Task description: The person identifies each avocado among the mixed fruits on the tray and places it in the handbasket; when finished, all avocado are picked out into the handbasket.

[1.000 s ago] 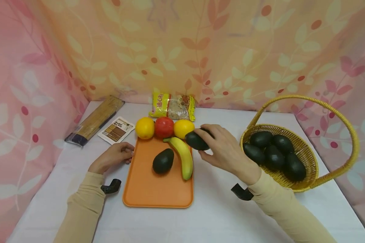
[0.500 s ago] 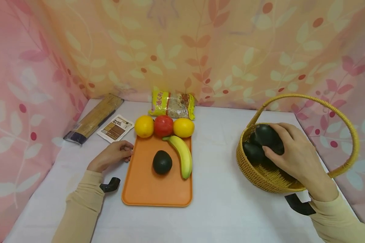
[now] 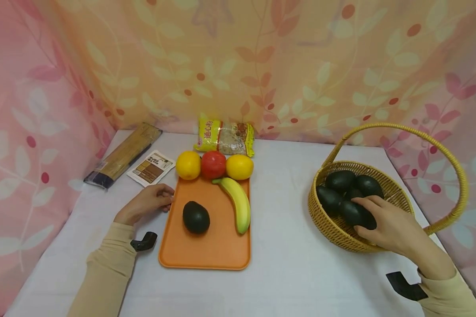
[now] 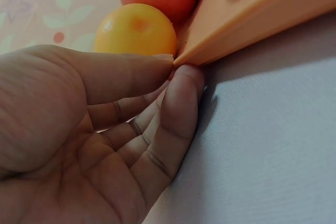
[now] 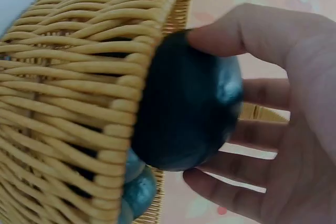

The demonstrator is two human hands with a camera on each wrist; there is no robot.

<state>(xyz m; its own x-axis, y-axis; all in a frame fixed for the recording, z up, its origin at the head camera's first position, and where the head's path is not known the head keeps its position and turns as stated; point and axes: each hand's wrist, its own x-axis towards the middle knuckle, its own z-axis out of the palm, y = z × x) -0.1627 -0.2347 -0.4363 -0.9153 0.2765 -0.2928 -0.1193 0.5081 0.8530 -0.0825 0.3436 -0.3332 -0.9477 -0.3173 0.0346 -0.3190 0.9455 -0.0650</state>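
In the head view my left hand (image 3: 146, 203) is at the left edge of the orange tray (image 3: 204, 252); the left wrist view shows thumb and forefinger pinching the tray's rim (image 4: 197, 56). One dark avocado (image 3: 196, 218) lies on the tray, left of a banana (image 3: 239, 206). My right hand (image 3: 392, 226) reaches over the near right side of the wicker basket (image 3: 333, 235) and grips an avocado (image 3: 358, 214). Its thumb and fingers curl about this avocado at the basket's rim in the right wrist view. Several other avocados (image 3: 340, 181) lie in the basket, some partly hidden.
Two yellow fruits (image 3: 188, 165) and a red round fruit (image 3: 213, 164) line the tray's far edge. Behind stands a yellow food packet (image 3: 226, 137). A white sachet (image 3: 150, 168) and a long brown pack (image 3: 124, 154) lie left. The basket's tall handle (image 3: 440, 143) arches over its right side.
My right hand has carried the avocado from beside the tray into the basket, then lower and nearer within it. The avocado on the tray has shifted left. My left hand stays at the rim.
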